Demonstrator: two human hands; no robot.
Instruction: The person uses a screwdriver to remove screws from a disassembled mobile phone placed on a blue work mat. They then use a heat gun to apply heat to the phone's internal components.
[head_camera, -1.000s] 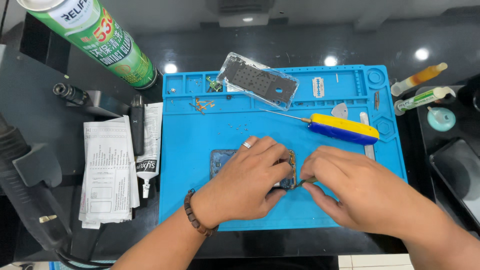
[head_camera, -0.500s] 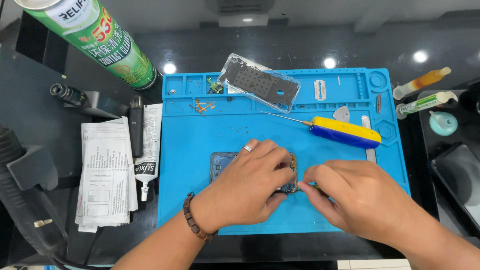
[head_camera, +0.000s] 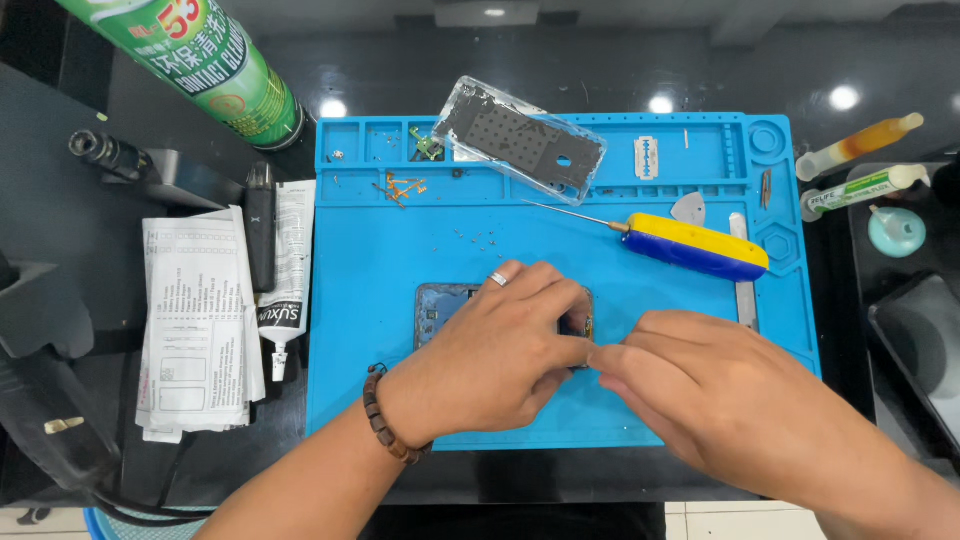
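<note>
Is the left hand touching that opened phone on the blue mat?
Touching. The head view shows the left hand lying flat over the opened phone, pressing it onto the blue mat.

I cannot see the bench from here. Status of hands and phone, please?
Left hand covers opened phone on blue mat. Right hand pinches at its right edge. Screwdriver lies apart, behind the hands.

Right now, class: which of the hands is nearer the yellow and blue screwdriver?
Right. The right hand lies just below the screwdriver; the left hand sits farther off, down and left.
</note>
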